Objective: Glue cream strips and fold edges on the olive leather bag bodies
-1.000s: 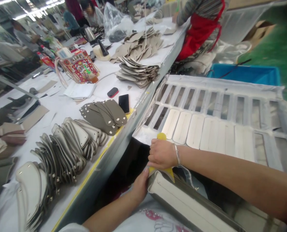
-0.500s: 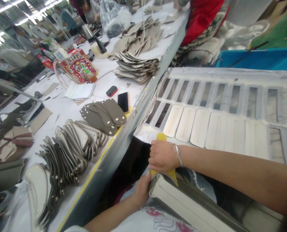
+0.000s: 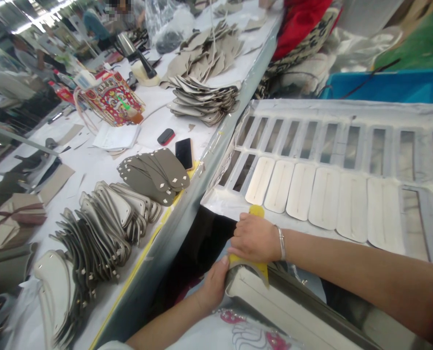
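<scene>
Pale panels [image 3: 300,192] on rack [image 3: 311,109], right hand [image 3: 256,238] gripping yellow scraper [image 3: 256,211] further right, left hand [image 3: 212,287] clasping bag panel [image 3: 285,311]

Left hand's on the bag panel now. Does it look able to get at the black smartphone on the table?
Probably yes, once it lets go: the left hand holds the bag panel, and only the table's grey edge lies between it and the black smartphone; the olive panels sit to one side.
</scene>
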